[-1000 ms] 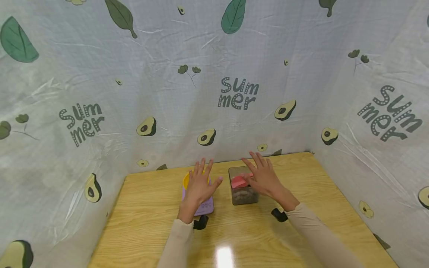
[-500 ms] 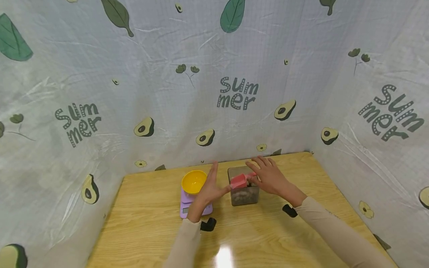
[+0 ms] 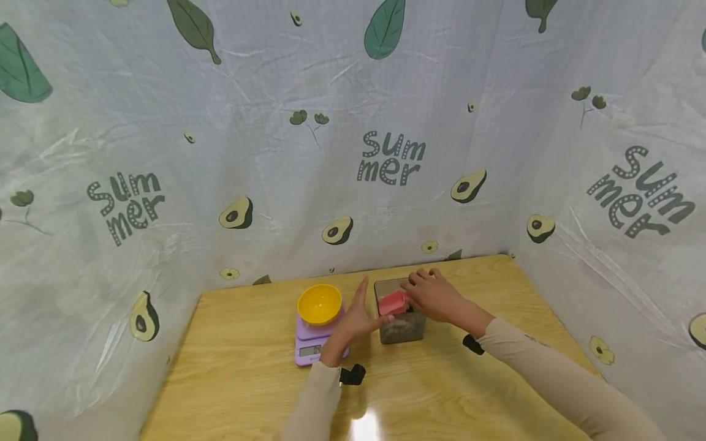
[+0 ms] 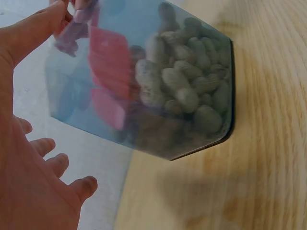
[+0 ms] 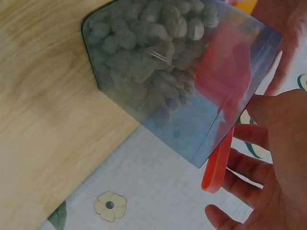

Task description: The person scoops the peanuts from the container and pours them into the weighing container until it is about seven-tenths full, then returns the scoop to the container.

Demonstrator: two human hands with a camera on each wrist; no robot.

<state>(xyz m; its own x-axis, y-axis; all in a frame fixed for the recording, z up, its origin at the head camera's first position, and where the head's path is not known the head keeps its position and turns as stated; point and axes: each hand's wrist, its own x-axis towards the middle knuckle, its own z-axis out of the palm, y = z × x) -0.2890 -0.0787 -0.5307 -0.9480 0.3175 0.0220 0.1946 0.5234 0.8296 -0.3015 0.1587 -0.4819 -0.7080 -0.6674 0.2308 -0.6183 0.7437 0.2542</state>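
A clear plastic container (image 3: 402, 331) holds unshelled peanuts (image 4: 180, 88) and stands on the table. Inside it, tilted above the peanuts, is a red scoop (image 3: 392, 303). My right hand (image 3: 436, 298) holds the scoop's handle (image 5: 218, 163) at the container's right rim, fingers bent around it. On the other side, my left hand (image 3: 355, 321) is spread with straight fingers, its thumb reaching to the container's near left rim. Whether the thumb touches the scoop, I cannot tell. Left of that hand, a yellow bowl (image 3: 320, 304) sits on a purple kitchen scale (image 3: 306, 332).
The scale's display (image 3: 310, 351) is lit, partly hidden by my left wrist. A wooden table (image 3: 242, 361) bears everything. Printed sheeting (image 3: 287, 184) rises along the table's back and sides. Both wrists carry small black cameras (image 3: 353, 374).
My left hand has moved right from over the bowl and scale to the container, uncovering them. My right hand has lowered and its fingers have closed on the scoop's handle.
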